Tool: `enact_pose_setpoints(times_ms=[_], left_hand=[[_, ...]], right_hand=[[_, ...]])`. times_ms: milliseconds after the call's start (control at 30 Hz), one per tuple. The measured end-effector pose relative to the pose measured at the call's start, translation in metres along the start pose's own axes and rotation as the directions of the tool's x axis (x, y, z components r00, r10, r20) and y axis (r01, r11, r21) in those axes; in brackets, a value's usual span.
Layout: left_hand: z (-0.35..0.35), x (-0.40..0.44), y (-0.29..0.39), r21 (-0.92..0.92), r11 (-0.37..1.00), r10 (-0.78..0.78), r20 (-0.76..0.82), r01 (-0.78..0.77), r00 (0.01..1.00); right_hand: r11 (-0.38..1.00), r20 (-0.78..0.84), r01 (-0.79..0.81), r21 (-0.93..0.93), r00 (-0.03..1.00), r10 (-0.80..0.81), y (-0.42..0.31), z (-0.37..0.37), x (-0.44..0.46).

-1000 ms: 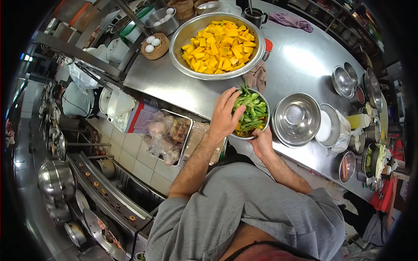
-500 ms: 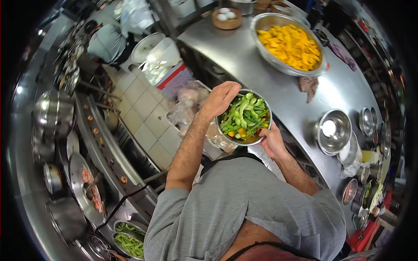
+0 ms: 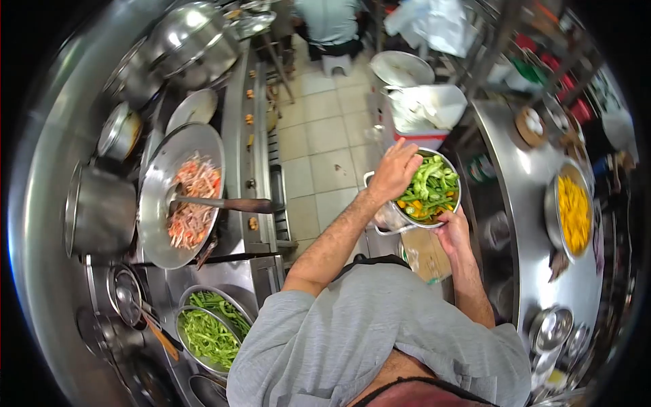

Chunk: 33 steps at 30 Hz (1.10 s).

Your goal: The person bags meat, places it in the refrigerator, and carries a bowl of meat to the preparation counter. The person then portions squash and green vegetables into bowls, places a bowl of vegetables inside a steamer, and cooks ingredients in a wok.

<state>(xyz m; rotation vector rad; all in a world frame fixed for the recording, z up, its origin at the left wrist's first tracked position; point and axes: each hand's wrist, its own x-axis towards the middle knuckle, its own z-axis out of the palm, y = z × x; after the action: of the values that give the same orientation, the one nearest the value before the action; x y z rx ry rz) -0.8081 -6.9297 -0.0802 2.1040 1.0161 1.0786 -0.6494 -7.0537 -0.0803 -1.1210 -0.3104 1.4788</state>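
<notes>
A steel bowl (image 3: 458,199) holds sliced green vegetables (image 3: 434,182) with some orange-yellow pieces (image 3: 415,207) low in it. My right hand (image 3: 456,233) grips its near right rim, with the thumb over the edge. At the bowl's left side is my left hand (image 3: 395,173), fingers extended and spread a little near the far rim; whether the palm presses on the bowl is hard to see. Both hands are in front of my body, above the floor between stove and table.
At left, a wok (image 3: 150,224) holds shredded food and a wooden-handled ladle (image 3: 234,203). Bowls of greens (image 3: 207,338) stand at lower left. The steel table (image 3: 532,285) at right carries a bowl of orange chunks (image 3: 573,214). A person (image 3: 329,24) sits at the far end.
The view has swung left from the table to the stove, bringing the wok and bowls of greens closer. The bowl of vegetables has moved along in my hands, away from the table.
</notes>
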Motion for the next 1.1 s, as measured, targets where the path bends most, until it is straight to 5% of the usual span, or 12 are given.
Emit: enact_pose_setpoints(times_ms=[133, 233, 367, 533, 767, 900, 967, 1100], left_hand=[[-0.042, 0.016, -0.033, 0.048, 0.998, -0.042, 0.015, 0.041, 0.999], [-0.072, 0.050, -0.056, -0.099, 0.982, -0.159, 0.040, 0.162, 0.986], [-0.123, 0.103, -0.065, -0.241, 0.938, -0.284, -0.124, 0.249, 0.951], [-0.180, 0.172, -0.102, -0.057, 0.978, -0.207, -0.419, 0.202, 0.884], [-0.291, 0.164, -0.108, 0.123, 0.929, -0.248, -0.495, 0.349, 0.833], [-0.347, 0.118, -0.121, 0.224, 0.814, -0.410, -0.434, 0.536, 0.803], [-0.382, 0.089, -0.141, 0.485, 0.655, -0.417, -0.408, 0.580, 0.812], [-0.460, 0.058, -0.109, 0.552, 0.403, -0.560, -0.482, 0.730, 0.674]], right_hand=[[0.999, 0.082, -0.015, -0.029, 0.996, 0.018, 0.008, 0.041, 0.044], [0.998, 0.114, -0.011, -0.063, 0.993, 0.018, 0.002, 0.078, 0.072], [0.992, 0.215, 0.012, -0.127, 0.977, 0.016, -0.008, 0.117, 0.127], [0.985, 0.344, 0.021, -0.174, 0.938, 0.041, -0.017, 0.170, 0.202], [0.979, 0.417, 0.020, -0.203, 0.906, 0.068, -0.028, 0.248, 0.258], [0.944, 0.423, 0.020, -0.328, 0.897, 0.128, -0.025, 0.281, 0.287], [0.946, 0.460, 0.007, -0.324, 0.875, 0.152, -0.019, 0.297, 0.311], [0.906, 0.532, 0.019, -0.423, 0.814, 0.231, -0.011, 0.337, 0.369]])
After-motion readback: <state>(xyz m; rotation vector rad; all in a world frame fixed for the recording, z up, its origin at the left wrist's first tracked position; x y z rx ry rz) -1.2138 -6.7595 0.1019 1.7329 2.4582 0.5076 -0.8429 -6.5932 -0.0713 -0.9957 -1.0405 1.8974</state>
